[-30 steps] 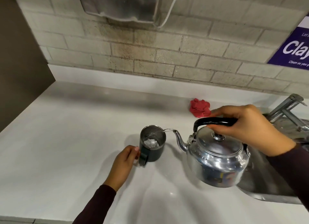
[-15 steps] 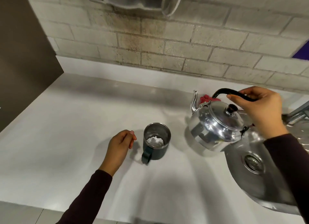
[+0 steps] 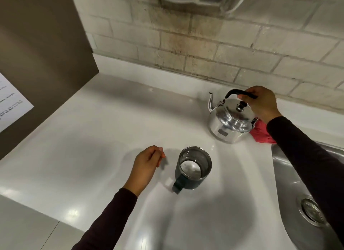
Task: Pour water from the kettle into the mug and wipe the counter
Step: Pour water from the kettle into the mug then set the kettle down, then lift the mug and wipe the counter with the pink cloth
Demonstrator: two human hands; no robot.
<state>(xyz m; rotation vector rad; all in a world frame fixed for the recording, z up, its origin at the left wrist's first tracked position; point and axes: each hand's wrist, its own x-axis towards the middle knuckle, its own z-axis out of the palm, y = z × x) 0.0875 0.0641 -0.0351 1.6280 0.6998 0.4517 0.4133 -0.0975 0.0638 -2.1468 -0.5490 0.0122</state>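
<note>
The kettle (image 3: 229, 122) is stood upright on the counter (image 3: 93, 138) near the wall, its black handle gripped by the right hand (image 3: 260, 102). The mug (image 3: 192, 167) is set nearer, apart from the left hand (image 3: 147, 166), which is loosely curled and holds nothing. A red cloth (image 3: 260, 134) is seen just behind the kettle, beside the sink (image 3: 290, 175).

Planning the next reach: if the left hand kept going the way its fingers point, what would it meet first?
Probably nothing nearby. The left hand points up-right, past the mug, toward bare counter and eventually the kettle. Depth is unclear; the mug's rim could be grazed.
</note>
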